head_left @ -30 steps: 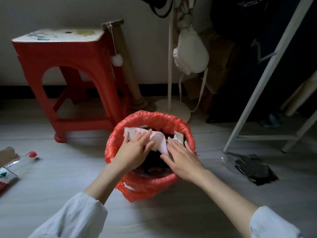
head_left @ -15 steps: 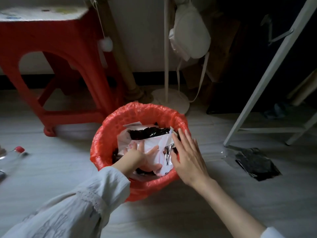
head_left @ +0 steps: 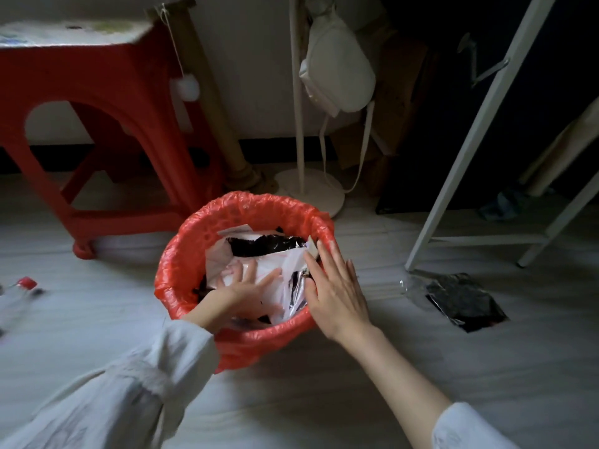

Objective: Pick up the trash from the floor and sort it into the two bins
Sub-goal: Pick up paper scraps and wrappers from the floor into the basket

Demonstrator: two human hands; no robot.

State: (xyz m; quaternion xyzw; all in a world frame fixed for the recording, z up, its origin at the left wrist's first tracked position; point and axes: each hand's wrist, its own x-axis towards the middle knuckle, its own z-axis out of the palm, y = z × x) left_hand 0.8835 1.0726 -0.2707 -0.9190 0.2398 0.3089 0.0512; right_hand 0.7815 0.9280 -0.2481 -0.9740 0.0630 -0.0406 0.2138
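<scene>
Trash [head_left: 259,270] sits inside red-lined bin [head_left: 194,254]; your left hand [head_left: 246,290] presses it, fingers spread, your right hand [head_left: 337,286] flat-fingered at the rim. Black wrapper [head_left: 463,301] lies on floor [head_left: 324,400].

A red plastic stool [head_left: 97,102] stands on the pale floor [head_left: 324,384] at ten o'clock, its top smeared with paint. A white pom-pom [head_left: 185,87] hangs on a string beside it. At twelve o'clock a white bag [head_left: 340,66] hangs on a white pole stand [head_left: 296,92]. White rack legs [head_left: 470,131] slant at two o'clock.
</scene>
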